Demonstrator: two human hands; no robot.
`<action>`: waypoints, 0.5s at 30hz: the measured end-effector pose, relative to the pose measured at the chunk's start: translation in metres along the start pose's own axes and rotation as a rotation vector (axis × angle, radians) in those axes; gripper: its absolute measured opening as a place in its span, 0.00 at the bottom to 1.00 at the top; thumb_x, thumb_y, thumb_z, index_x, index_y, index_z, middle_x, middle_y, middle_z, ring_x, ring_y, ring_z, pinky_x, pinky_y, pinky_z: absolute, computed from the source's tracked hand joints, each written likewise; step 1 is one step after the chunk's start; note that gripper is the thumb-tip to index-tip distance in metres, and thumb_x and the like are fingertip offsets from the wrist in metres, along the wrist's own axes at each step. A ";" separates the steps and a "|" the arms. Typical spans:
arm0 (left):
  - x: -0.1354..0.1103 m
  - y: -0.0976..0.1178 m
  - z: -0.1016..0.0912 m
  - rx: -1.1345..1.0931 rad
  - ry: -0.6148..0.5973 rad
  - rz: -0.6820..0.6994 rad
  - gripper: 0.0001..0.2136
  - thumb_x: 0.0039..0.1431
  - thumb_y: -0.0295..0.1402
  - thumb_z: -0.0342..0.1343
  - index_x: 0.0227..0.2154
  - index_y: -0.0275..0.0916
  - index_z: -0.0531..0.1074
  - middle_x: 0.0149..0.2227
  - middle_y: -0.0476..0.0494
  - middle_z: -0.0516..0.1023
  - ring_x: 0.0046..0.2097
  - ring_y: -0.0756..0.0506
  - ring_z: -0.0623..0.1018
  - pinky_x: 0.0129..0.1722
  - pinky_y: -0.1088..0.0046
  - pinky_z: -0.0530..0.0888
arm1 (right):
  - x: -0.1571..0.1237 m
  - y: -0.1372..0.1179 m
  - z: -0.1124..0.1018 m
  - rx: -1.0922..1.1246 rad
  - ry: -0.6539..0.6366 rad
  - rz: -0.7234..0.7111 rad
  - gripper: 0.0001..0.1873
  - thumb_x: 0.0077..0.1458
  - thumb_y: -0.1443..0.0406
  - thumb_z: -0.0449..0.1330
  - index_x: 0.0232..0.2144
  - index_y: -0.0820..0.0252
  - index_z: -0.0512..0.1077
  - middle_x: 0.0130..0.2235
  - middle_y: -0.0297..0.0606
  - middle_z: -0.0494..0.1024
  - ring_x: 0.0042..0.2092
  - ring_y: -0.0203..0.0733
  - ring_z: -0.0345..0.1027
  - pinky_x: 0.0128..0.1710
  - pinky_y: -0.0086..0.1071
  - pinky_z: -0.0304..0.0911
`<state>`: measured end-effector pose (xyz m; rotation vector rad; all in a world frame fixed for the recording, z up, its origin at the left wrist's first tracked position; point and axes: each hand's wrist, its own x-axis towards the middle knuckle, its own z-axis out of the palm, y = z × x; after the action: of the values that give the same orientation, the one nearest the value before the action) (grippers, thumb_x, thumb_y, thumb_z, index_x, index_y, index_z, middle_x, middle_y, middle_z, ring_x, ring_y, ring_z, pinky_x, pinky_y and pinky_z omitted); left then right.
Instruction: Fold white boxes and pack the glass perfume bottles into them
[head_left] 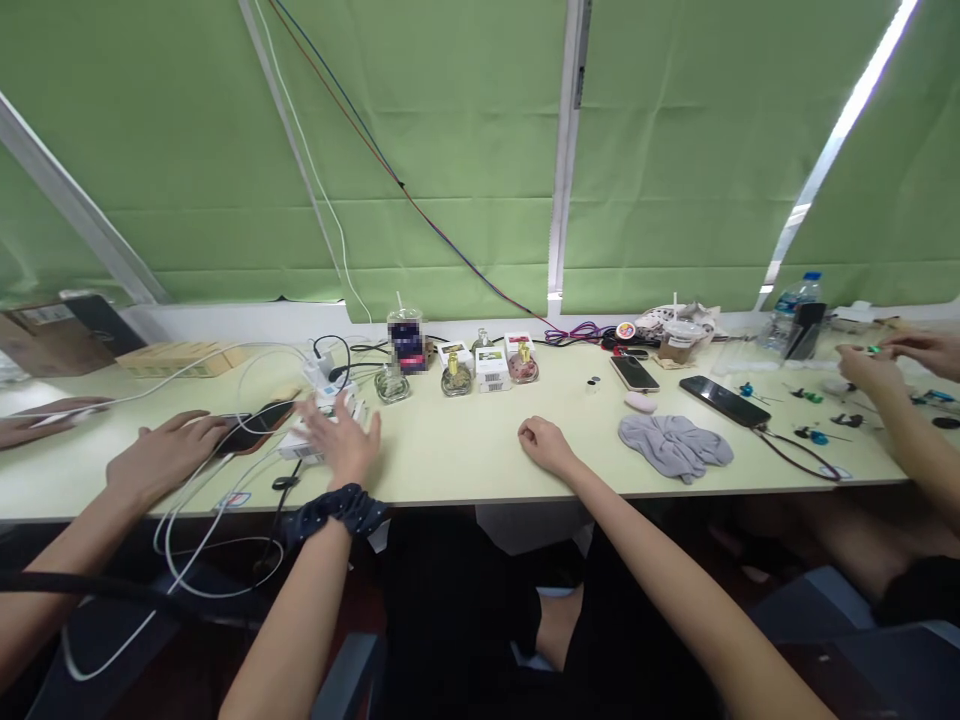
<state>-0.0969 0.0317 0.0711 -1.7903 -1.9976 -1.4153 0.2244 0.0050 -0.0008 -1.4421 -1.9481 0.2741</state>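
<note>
My left hand (341, 438) is slightly blurred, its fingers spread over a white power strip (300, 446) with plugs and cables; whether it touches the strip I cannot tell. A dark dotted scrunchie (337, 512) circles that wrist. Near the table's front edge, my right hand (546, 445) rests with its fingers curled in and no object showing in them. Beyond both hands stand small glass bottles (456, 377) and white boxes (492, 369). Right of my right hand lie a grey cloth (673, 446), a pink oval object (640, 402) and a phone (634, 374).
At left, another person's hand (161, 455) lies by a dark phone (259, 428), with white cables around it. To the right, a co-worker's hands (874, 370) hold a small green piece above scattered small parts. A larger phone (724, 401) and drink cup (679, 343) sit nearby.
</note>
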 end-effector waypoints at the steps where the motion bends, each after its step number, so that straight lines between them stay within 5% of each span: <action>1: 0.006 0.003 0.009 0.002 -0.021 0.052 0.29 0.47 0.34 0.61 0.52 0.39 0.58 0.60 0.35 0.52 0.64 0.33 0.49 0.60 0.48 0.54 | 0.000 -0.001 0.000 -0.001 -0.003 -0.001 0.08 0.53 0.74 0.53 0.30 0.62 0.71 0.29 0.33 0.69 0.32 0.35 0.63 0.35 0.27 0.57; 3: 0.022 0.009 0.030 -0.003 -0.121 0.163 0.32 0.48 0.36 0.61 0.54 0.36 0.54 0.61 0.32 0.50 0.65 0.36 0.51 0.60 0.55 0.57 | 0.000 -0.002 0.001 -0.005 -0.003 -0.001 0.08 0.53 0.75 0.53 0.31 0.62 0.71 0.29 0.33 0.69 0.32 0.35 0.63 0.35 0.27 0.57; 8: 0.064 0.005 0.075 -0.067 -0.158 -0.149 0.41 0.42 0.42 0.63 0.55 0.31 0.48 0.60 0.24 0.50 0.64 0.32 0.49 0.58 0.53 0.59 | 0.001 -0.007 0.002 -0.028 0.028 0.002 0.09 0.52 0.75 0.53 0.30 0.61 0.71 0.30 0.33 0.70 0.32 0.35 0.64 0.35 0.27 0.58; 15: 0.106 -0.029 0.104 -0.176 -0.106 -0.215 0.39 0.32 0.43 0.68 0.50 0.42 0.58 0.55 0.34 0.64 0.62 0.30 0.59 0.55 0.47 0.64 | 0.008 -0.008 0.007 -0.025 0.050 -0.015 0.09 0.51 0.75 0.53 0.31 0.61 0.72 0.30 0.34 0.72 0.33 0.36 0.65 0.36 0.27 0.59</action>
<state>-0.1025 0.1830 0.0627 -1.7975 -2.2418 -1.6374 0.2126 0.0114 0.0013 -1.4363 -1.9279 0.2055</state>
